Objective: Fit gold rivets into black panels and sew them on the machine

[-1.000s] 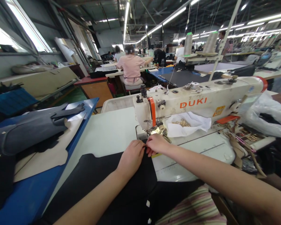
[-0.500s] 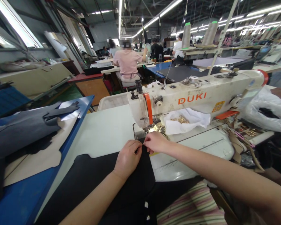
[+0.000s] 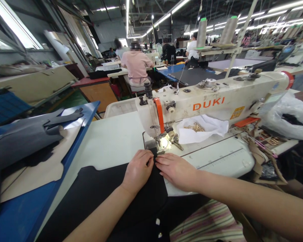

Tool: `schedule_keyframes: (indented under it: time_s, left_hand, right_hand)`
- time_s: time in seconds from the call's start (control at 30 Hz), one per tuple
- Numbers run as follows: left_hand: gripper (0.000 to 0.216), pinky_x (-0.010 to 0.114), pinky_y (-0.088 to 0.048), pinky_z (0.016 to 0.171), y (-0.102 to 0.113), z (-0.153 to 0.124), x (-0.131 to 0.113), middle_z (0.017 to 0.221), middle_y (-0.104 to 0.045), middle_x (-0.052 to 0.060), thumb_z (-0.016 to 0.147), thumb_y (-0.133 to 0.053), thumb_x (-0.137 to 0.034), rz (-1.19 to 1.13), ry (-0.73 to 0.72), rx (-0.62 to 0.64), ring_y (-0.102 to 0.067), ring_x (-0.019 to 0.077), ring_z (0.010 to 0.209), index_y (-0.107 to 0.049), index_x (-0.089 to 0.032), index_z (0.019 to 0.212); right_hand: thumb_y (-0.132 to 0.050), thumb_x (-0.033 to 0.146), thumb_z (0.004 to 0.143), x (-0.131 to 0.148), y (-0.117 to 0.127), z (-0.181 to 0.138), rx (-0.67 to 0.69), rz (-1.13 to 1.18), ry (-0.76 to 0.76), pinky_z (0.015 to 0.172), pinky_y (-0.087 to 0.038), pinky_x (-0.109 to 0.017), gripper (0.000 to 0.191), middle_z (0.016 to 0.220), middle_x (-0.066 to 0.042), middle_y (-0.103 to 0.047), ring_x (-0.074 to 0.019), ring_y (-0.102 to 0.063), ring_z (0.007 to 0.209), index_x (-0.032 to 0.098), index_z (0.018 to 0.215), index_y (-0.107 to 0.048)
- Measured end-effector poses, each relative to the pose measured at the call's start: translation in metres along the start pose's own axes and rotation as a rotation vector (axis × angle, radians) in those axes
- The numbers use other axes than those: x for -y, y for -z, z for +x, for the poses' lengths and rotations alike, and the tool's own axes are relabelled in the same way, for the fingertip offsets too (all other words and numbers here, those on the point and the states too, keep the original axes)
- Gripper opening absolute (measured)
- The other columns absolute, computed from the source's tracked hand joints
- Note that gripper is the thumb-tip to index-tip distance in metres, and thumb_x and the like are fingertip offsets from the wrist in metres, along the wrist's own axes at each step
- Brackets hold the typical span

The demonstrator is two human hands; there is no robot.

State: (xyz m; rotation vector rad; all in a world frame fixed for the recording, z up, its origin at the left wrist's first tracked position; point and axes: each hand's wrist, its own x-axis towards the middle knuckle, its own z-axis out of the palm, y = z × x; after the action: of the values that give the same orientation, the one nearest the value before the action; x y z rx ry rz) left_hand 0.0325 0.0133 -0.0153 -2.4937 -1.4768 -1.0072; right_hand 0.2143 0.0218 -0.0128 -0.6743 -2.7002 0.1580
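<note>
A black fabric piece [image 3: 101, 195] lies on the white sewing table, its far end just before the needle of the cream DUKI sewing machine [image 3: 207, 101]. My left hand [image 3: 137, 169] rests on the fabric with its fingers curled and pinching the edge near the needle. My right hand [image 3: 175, 169] lies flat, fingers stretched out leftward, pressing the fabric's right edge beside the left hand.
A white bag with small gold metal parts [image 3: 202, 129] sits under the machine arm. Tan straps and buckles [image 3: 262, 148] lie at the right. Grey and black cut pieces [image 3: 25, 141] pile on the blue side table. Other workers sit at tables behind.
My right hand has drawn back from the needle and flattened onto the fabric. The left hand stays almost in place. The camera has tilted slightly.
</note>
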Motion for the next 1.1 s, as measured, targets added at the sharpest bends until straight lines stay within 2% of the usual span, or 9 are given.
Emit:
schedule_keyframes:
  time_s: [0.13, 0.3, 0.63, 0.97, 1.03, 1.1]
  left_hand:
    - [0.015, 0.036, -0.054, 0.075, 0.001, 0.000, -0.001, 0.081, -0.064, 0.006, 0.085, -0.048, -0.009, 0.007, -0.008, 0.005, -0.059, 0.0190, 0.080, -0.059, -0.017, 0.079]
    - [0.015, 0.035, -0.054, 0.076, 0.001, 0.000, -0.001, 0.082, -0.064, 0.006, 0.085, -0.048, -0.010, 0.000, -0.005, 0.001, -0.059, 0.0191, 0.081, -0.059, -0.017, 0.079]
    - [0.016, 0.036, -0.055, 0.076, 0.001, 0.000, 0.000, 0.082, -0.065, 0.006, 0.084, -0.048, -0.010, -0.005, -0.010, -0.002, -0.060, 0.0194, 0.080, -0.061, -0.017, 0.080]
    - [0.017, 0.037, -0.054, 0.078, 0.001, 0.001, 0.000, 0.084, -0.065, 0.006, 0.086, -0.046, -0.010, 0.001, -0.024, 0.047, -0.060, 0.0196, 0.083, -0.061, -0.018, 0.082]
    - [0.016, 0.037, -0.054, 0.078, 0.002, 0.001, 0.001, 0.084, -0.064, 0.006, 0.086, -0.046, -0.010, 0.000, -0.029, 0.064, -0.059, 0.0197, 0.084, -0.060, -0.017, 0.083]
    - [0.015, 0.037, -0.054, 0.078, 0.002, 0.000, 0.002, 0.084, -0.064, 0.006, 0.087, -0.046, -0.010, 0.005, -0.033, 0.076, -0.058, 0.0198, 0.084, -0.059, -0.017, 0.084]
  right_hand:
    - [-0.049, 0.021, 0.090, 0.001, 0.002, 0.001, -0.016, 0.050, -0.054, 0.104, -0.036, -0.041, 0.027, 0.120, -0.013, -0.058, -0.0234, -0.050, 0.116, 0.012, 0.113, -0.058]
    - [-0.052, 0.025, 0.088, 0.000, 0.000, 0.002, -0.052, 0.095, -0.159, 0.103, -0.036, -0.042, 0.030, 0.121, -0.015, -0.056, -0.0250, -0.047, 0.117, 0.010, 0.114, -0.056]
    - [-0.053, 0.026, 0.087, 0.001, 0.004, 0.006, -0.035, 0.086, -0.193, 0.099, -0.039, -0.041, 0.030, 0.111, -0.013, -0.057, -0.0252, -0.048, 0.109, 0.010, 0.113, -0.055]
    - [-0.053, 0.028, 0.088, 0.001, 0.005, 0.008, -0.012, 0.062, -0.180, 0.100, -0.038, -0.042, 0.033, 0.114, -0.014, -0.057, -0.0256, -0.047, 0.113, 0.010, 0.115, -0.054]
    - [-0.053, 0.029, 0.087, 0.001, 0.011, 0.003, 0.009, 0.035, -0.139, 0.102, -0.037, -0.042, 0.036, 0.118, -0.015, -0.056, -0.0263, -0.046, 0.116, 0.009, 0.117, -0.054]
    - [-0.054, 0.030, 0.086, 0.002, 0.019, -0.006, 0.060, 0.020, -0.020, 0.103, -0.035, -0.041, 0.041, 0.121, -0.016, -0.056, -0.0264, -0.047, 0.117, 0.008, 0.120, -0.053]
